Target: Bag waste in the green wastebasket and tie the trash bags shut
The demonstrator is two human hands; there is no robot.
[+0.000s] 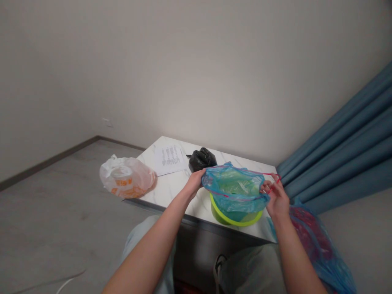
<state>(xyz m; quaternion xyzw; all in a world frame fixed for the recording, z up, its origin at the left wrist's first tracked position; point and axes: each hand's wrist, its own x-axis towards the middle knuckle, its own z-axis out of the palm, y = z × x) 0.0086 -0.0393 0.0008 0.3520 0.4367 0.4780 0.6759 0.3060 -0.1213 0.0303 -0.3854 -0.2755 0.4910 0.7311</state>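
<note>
A translucent blue plastic bag (239, 204) with a red drawstring is stretched open over a lime-green basin (237, 223) on the table. My left hand (195, 182) is closed on the left side of the bag's rim. On the opposite side my right hand (277, 198) grips the bag's edge with bent fingers. The red drawstring (273, 174) runs up around those fingers in a loop. Part of the basin's inside shows greenish through the film.
A knotted black plastic bag (202, 158) and a printed sheet (169, 160) lie on the white marbled table (153, 192). A white-and-orange bag (127, 177) overhangs its left edge. At right are a blue curtain (339, 151) and a filled blue bag (321, 241).
</note>
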